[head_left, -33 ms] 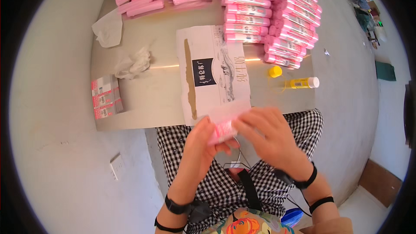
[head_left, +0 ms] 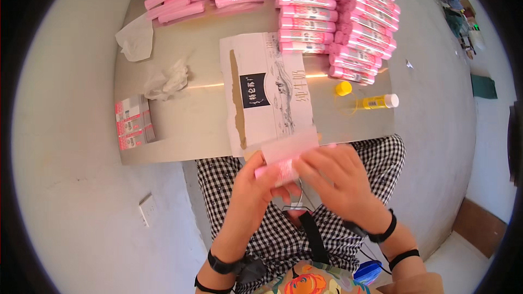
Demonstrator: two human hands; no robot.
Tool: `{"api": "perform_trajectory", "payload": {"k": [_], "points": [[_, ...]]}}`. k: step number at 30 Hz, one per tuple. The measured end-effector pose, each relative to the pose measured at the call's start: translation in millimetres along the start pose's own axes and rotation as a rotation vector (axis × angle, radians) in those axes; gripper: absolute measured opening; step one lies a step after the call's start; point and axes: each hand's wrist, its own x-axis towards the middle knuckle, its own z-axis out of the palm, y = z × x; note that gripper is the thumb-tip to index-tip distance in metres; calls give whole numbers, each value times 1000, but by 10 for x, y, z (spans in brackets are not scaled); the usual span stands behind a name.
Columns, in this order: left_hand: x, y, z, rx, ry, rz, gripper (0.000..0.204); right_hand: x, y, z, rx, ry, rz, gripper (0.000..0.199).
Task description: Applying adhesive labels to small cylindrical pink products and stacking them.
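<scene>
My left hand [head_left: 255, 196] and my right hand [head_left: 339, 181] meet over my lap, just below the table's near edge. Together they grip a small pink packet [head_left: 279, 172], fingers closed around its two ends. A pale pink flat sheet [head_left: 290, 149] sticks up from the packet toward the table. Directly beyond the hands, a flattened white cardboard sheet [head_left: 267, 90] with a dark label lies on the grey table [head_left: 185, 130]. My fingers hide most of the packet.
Stacks of long pink boxes [head_left: 338, 22] fill the table's far side and right. A yellow glue stick [head_left: 378, 101] and its yellow cap [head_left: 343, 88] lie right of the cardboard. Crumpled plastic [head_left: 169, 79], a white tissue [head_left: 136, 38] and pink-and-white label cards [head_left: 133, 122] sit at left.
</scene>
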Motion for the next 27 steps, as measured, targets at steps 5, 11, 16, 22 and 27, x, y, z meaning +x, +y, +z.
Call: {"api": "perform_trajectory", "payload": {"k": [5, 11, 16, 22, 27], "points": [[-555, -149, 327, 431, 92, 111, 18, -454, -492, -231, -121, 144, 35, 27], [-914, -225, 365, 291, 119, -21, 16, -767, -815, -578, 343, 153, 233, 45], [-1107, -270, 323, 15, -39, -395, 34, -1070, -940, -729, 1022, 322, 759, 88], [-1245, -388, 439, -88, -11, -654, 30, -1356, -1099, -717, 1446, 293, 1015, 77], [-1311, -567, 454, 21, 48, -740, 33, -1629, -1131, -644, 1576, 239, 1166, 67]]}}
